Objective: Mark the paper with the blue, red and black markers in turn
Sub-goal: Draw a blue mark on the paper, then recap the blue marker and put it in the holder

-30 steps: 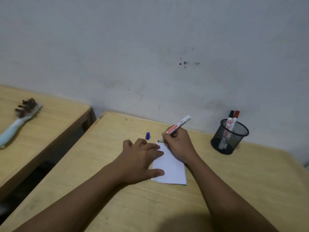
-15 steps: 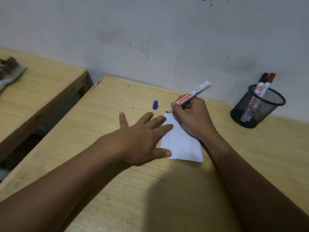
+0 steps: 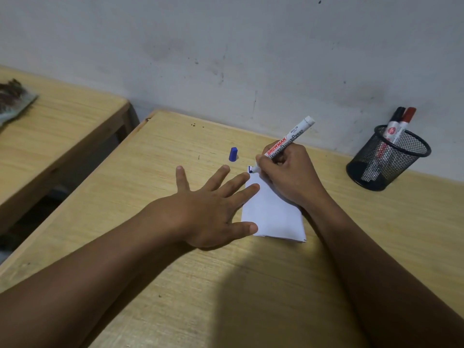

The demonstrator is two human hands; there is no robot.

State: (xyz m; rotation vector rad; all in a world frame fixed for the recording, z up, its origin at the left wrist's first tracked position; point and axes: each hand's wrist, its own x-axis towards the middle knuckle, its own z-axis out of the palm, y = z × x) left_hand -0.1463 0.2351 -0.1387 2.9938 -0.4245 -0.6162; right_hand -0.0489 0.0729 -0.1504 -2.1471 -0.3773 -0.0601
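Paper [image 3: 273,217], a small white folded sheet, lies on the wooden desk [image 3: 200,285] between our two hands, its near edge toward us and its far corner under the marker tip. A short blue mark [image 3: 250,169] shows at that far left corner. We hold the blue marker [image 3: 288,143] in our right hand [image 3: 288,177], its white barrel slanting up and away to the right, the red and black print on it facing us, its tip down on the paper just beside the blue mark. The fingers of that hand pinch the barrel low, near the tip, and the heel of the hand rests on the right part of the sheet. Our left hand [image 3: 208,207] lies flat, palm down, fingers spread; the tips of two fingers and the thumb rest on the left edge of the paper, the rest of the hand on bare desk. The blue cap [image 3: 233,154] lies on the desk beyond the left hand's fingertips, near the paper's far corner but apart from it.

Well to the right, near the wall [image 3: 226,46], stands a black mesh cup [image 3: 391,159]. In it lean the red marker [image 3: 401,126] and the black marker [image 3: 394,121], caps up, side by side and touching or nearly so. The wall is pale grey with dark smudges. To the left, across a gap, we see a second desk [image 3: 62,136] of the same wood, and at its far left edge part of a brush [image 3: 13,99] with dark bristles, cut off by the frame.
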